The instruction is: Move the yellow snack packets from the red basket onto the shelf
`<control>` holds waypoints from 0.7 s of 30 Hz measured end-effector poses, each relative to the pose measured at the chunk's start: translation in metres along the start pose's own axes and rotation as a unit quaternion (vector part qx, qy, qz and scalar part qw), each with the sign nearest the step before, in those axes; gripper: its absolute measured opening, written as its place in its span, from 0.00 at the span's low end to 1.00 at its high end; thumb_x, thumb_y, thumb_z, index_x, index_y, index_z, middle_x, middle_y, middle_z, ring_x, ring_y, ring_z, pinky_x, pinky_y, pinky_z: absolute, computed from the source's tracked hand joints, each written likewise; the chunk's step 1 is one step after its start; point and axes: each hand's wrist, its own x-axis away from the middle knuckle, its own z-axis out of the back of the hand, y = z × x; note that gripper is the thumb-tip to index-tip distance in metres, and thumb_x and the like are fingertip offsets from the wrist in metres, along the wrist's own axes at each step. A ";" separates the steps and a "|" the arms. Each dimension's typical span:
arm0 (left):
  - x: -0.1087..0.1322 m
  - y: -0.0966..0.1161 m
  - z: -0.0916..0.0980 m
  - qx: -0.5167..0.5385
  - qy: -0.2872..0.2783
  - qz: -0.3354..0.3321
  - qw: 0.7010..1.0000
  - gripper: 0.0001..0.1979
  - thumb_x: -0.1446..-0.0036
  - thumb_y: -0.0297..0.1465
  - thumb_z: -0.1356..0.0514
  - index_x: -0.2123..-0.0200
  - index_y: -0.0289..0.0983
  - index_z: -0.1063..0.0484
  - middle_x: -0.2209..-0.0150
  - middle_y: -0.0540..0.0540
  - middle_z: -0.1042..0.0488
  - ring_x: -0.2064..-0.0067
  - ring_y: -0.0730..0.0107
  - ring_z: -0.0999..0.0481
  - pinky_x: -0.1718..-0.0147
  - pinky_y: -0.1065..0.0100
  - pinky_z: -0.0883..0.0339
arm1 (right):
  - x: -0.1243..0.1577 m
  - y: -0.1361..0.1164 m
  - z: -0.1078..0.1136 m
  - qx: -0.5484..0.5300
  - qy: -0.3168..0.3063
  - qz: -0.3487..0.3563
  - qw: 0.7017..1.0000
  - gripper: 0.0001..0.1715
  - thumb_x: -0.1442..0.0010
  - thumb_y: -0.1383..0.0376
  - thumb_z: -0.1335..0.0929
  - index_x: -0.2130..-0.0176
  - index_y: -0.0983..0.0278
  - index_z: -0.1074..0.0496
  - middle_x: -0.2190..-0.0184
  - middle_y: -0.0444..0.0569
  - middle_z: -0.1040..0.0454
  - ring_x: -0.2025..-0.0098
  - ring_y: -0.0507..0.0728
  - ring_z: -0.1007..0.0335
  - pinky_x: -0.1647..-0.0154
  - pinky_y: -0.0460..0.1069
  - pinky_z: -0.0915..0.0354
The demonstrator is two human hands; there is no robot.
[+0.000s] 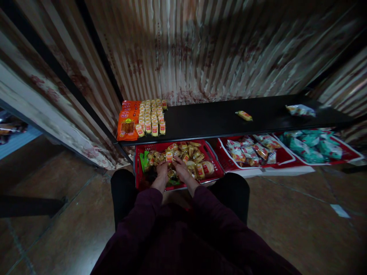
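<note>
Near side of the black shelf point(200, 120), left end: a red basket point(138, 172) with a loose heap of packets point(197, 156); both hands work over it.
Held packet: one wrapped cake point(169, 156) sits at the fingertips above the heap, its printed face turned up.
Left hand point(162, 169): narrow, fingers closed at the packet's near end.
Right hand point(180, 168): fingers at the packet's right side; I cannot tell whether they pinch or only steady it.
Grip: best kept light and on the body, since the cake is probably soft and the film likely slippery.
Heap: lifting straight up should keep neighbouring wrappers from snagging.
Shelf edge: knuckles should stay clear of it, as it lies just beyond the basket.
Left rows: similar cakes point(150, 116) stand close together beside an orange bag point(127, 120); a sleeve could knock them.
</note>
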 end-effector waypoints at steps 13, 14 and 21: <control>0.003 -0.002 -0.009 -0.010 -0.017 -0.098 0.995 0.08 0.56 0.21 0.38 0.70 0.37 0.29 0.73 0.52 0.28 0.71 0.76 0.28 0.66 0.73 0.36 | 0.008 -0.020 -0.002 -0.072 -0.010 0.035 0.997 0.29 0.55 0.56 0.30 0.52 0.62 0.28 0.62 0.48 0.22 0.61 0.55 0.26 0.54 0.52 0.32; 0.003 -0.002 -0.010 -0.011 -0.016 -0.096 0.995 0.08 0.56 0.22 0.37 0.71 0.38 0.29 0.73 0.52 0.28 0.70 0.75 0.28 0.65 0.73 0.36 | 0.008 -0.020 -0.003 -0.078 -0.014 0.039 0.996 0.30 0.54 0.56 0.29 0.52 0.62 0.28 0.62 0.48 0.22 0.61 0.55 0.26 0.54 0.52 0.32; 0.004 0.004 -0.007 -0.055 -0.013 -0.089 0.994 0.06 0.53 0.22 0.41 0.72 0.37 0.28 0.75 0.52 0.29 0.74 0.78 0.33 0.68 0.74 0.37 | 0.013 -0.024 -0.007 -0.055 -0.001 0.050 0.997 0.28 0.52 0.55 0.29 0.52 0.62 0.27 0.57 0.49 0.22 0.56 0.56 0.27 0.51 0.52 0.32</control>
